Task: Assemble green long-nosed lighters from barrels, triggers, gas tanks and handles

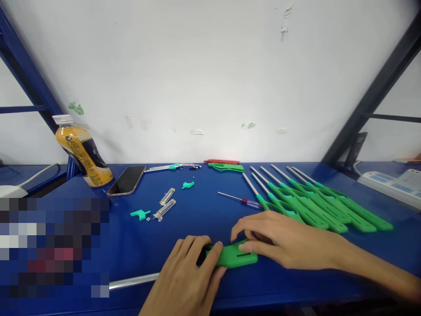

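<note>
A green utility lighter (232,256) lies crosswise at the front of the blue table, its silver tube (134,281) pointing left. My left hand (189,274) is closed around its trigger end, fingers over the top and thumb along the near side, hiding the trigger part. At the slotted handle end, the thumb of my right hand (286,241) presses beside the slot, with the index finger bent against the far edge. A screwdriver (251,202) with a clear and red handle lies beyond my right hand. Several green lighters (315,206) lie side by side to the right.
Clear fuel tubes (165,209) and teal triggers (140,214) lie left of centre. Metal rods (161,168), a green half shell (226,167) and a red piece (222,161) sit by the wall. A phone (127,180) and a drink bottle (83,151) stand left. The lower left is pixelated.
</note>
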The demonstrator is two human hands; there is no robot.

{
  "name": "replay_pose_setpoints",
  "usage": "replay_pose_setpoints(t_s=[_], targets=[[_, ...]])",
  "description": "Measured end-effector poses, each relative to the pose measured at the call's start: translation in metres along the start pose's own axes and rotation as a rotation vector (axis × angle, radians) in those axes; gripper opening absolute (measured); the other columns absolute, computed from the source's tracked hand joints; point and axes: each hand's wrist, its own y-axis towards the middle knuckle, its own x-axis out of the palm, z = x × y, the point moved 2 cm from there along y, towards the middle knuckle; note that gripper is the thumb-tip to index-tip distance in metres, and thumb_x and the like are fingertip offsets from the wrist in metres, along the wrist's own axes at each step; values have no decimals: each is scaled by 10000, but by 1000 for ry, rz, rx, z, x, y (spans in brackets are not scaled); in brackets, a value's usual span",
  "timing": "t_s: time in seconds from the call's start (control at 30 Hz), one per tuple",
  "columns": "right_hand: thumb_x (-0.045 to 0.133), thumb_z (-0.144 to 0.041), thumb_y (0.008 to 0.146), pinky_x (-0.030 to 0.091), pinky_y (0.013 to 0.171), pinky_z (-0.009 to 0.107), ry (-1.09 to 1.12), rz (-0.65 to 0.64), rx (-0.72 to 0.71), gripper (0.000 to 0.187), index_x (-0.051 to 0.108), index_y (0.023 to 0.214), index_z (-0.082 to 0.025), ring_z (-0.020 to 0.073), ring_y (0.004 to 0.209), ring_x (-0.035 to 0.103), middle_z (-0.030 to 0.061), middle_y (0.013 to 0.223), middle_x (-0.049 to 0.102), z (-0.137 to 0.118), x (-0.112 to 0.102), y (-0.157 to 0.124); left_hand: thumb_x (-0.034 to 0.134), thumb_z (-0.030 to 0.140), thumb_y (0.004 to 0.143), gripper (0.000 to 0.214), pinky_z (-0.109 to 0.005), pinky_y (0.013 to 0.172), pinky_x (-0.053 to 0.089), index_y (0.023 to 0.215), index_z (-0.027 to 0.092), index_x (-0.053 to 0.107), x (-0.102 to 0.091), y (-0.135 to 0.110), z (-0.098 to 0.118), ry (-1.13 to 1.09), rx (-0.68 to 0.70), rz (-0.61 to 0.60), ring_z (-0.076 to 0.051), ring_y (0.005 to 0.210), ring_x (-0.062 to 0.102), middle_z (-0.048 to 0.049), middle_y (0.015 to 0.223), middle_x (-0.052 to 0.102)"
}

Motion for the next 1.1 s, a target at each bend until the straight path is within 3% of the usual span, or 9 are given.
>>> replay_pose_setpoints(t_s=[0.1, 0.2, 0.27, 0.4, 0.53, 0.67, 0.83, 0.97, 1.1], targets=[[373, -454, 1149, 520, 902, 307, -224, 146, 17, 347, 688, 1234, -336, 191, 1032, 724, -22, 1184, 770, 8, -8, 2, 492, 241, 1088, 348, -425, 888, 622, 1424, 212, 577, -1, 0, 0, -3, -8, 7, -262, 1055, 700, -98, 1222, 707], [404, -444, 1133, 530, 847, 397, -462, 286, 135, 371, 692, 1252, -244, 297, 1049, 705, 86, 1156, 750, 29, -13, 3, 483, 252, 1093, 331, -418, 884, 624, 1403, 213, 594, -1, 0, 1, -7, -8, 16, -258, 1049, 704, -96, 1214, 714], [518, -408, 1089, 518, 783, 428, -523, 310, 182, 320, 712, 1201, -178, 358, 1013, 686, 144, 1092, 724, 43, -12, 5, 478, 257, 1094, 327, -420, 878, 626, 1391, 208, 605, -2, 1, 2, -4, -4, 19, -261, 1045, 707, -97, 1203, 719], [562, -215, 1045, 496, 736, 406, -564, 311, 178, 176, 725, 1020, -155, 347, 953, 671, 154, 1022, 709, 57, -4, 10, 487, 259, 1091, 328, -422, 881, 628, 1395, 217, 604, -2, 3, 1, -1, -4, 8, -260, 1045, 708, -91, 1204, 719], [536, -177, 1049, 493, 731, 385, -516, 340, 132, 189, 715, 990, -191, 299, 877, 683, 107, 933, 735, 57, -6, 11, 493, 248, 1089, 336, -407, 885, 627, 1407, 220, 596, -2, 3, 1, 3, -13, 5, -255, 1052, 705, -92, 1219, 714], [575, -306, 1065, 525, 762, 380, -425, 424, 101, 165, 731, 1082, -254, 273, 891, 723, 63, 1001, 781, 45, -29, 0, 495, 250, 1087, 335, -408, 880, 627, 1403, 216, 602, -2, 2, 1, 14, -9, 5, -259, 1045, 711, -94, 1214, 720], [643, -545, 1022, 592, 764, 340, -211, 690, 127, 263, 745, 1111, -319, 230, 911, 755, 9, 1074, 800, 14, -60, -29, 484, 246, 1090, 332, -400, 891, 621, 1400, 226, 601, -3, 1, 2, 8, -17, -2, -247, 1042, 715, -82, 1224, 719], [723, -491, 980, 627, 715, 291, 124, 803, 96, 201, 778, 1110, -348, 199, 817, 780, -13, 990, 811, -1, -56, -42, 492, 258, 1089, 340, -396, 904, 615, 1410, 222, 596, -3, 1, 1, 24, -6, 3, -248, 1063, 711, -84, 1235, 714], [703, -428, 1002, 610, 678, 314, 46, 776, 26, 188, 780, 1165, -375, 211, 824, 758, 2, 1005, 799, -8, -43, -41, 484, 248, 1089, 341, -384, 890, 614, 1409, 218, 597, -2, 2, 1, 21, -5, 14, -245, 1054, 710, -86, 1230, 716]])
